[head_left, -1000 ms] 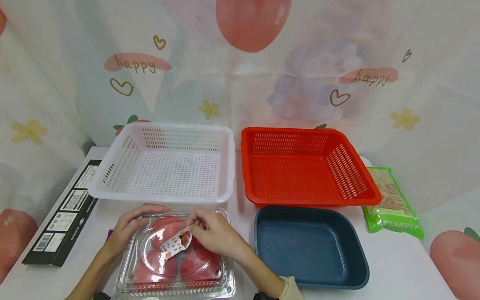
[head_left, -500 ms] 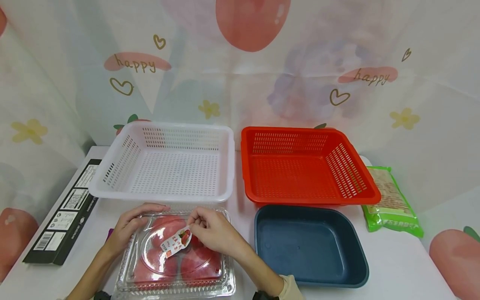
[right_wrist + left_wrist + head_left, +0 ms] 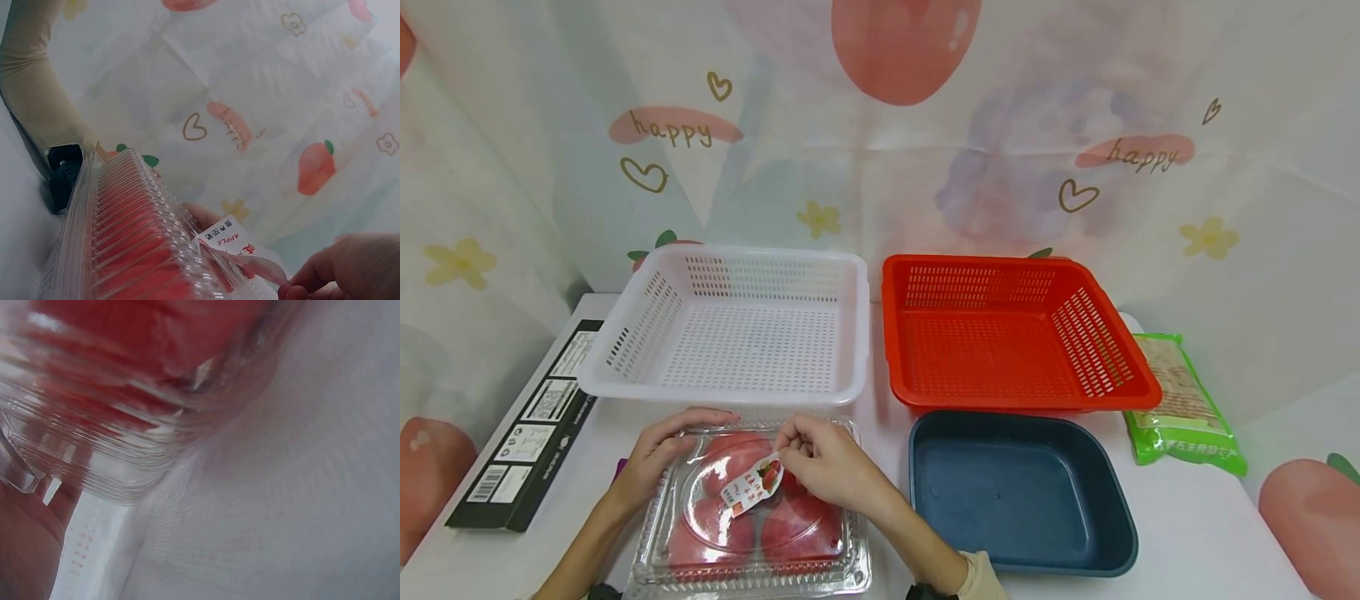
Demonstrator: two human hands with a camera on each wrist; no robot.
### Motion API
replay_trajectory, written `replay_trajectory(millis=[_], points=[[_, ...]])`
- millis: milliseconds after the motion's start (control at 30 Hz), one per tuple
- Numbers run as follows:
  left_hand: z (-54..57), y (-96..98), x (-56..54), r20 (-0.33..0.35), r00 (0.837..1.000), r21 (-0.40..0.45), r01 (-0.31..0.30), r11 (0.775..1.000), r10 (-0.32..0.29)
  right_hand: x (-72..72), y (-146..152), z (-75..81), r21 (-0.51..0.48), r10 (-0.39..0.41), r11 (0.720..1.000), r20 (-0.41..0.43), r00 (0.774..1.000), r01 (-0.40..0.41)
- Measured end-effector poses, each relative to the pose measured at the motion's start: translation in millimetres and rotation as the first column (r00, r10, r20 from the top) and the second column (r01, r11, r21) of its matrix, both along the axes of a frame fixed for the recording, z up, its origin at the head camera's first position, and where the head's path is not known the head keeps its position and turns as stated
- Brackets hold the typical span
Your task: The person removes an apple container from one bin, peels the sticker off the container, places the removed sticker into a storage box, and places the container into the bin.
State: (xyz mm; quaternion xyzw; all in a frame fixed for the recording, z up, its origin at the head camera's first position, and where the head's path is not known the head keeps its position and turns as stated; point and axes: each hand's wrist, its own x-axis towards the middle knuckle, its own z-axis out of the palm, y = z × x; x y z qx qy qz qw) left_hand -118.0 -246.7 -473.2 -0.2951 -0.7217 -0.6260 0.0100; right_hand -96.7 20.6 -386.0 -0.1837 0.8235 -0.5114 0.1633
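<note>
In the head view, a clear plastic clamshell box (image 3: 859, 573) holds several round red fruits (image 3: 801, 533) under its shut lid. My left hand (image 3: 658, 454) grips its far left corner; the left wrist view shows the hand (image 3: 25, 544) against the ribbed wall (image 3: 125, 469). The thumb and fingertips of my right hand (image 3: 823, 462) pinch the upper right end of a white sticker label (image 3: 748, 487) on the lid. From the right wrist, the label (image 3: 231, 240), printed "APPLE", curves up off the lid toward the fingers of my right hand (image 3: 353, 269).
Behind the box stands a white slotted basket (image 3: 722, 393), with a red one (image 3: 1022, 398) beside it. A dark blue basin (image 3: 1000, 508) sits to the right. Further out lie a green-edged food packet (image 3: 1183, 400) and, at the left, a long black carton (image 3: 542, 417).
</note>
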Motion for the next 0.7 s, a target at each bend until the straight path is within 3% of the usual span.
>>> replay_trajectory(millis=[300,700], points=[[0.6,0.5,0.4,0.0,1.0,0.009,0.009,1.0,-0.009,-3.3,3.5,1.8,-0.063,-0.07,0.995,0.061,0.996,0.074],[1.3,0.8,1.0,-0.016,1.0,0.003,0.008,1.0,-0.008,-3.5,3.0,1.6,-0.102,-0.084,0.99,0.105,0.991,0.095]])
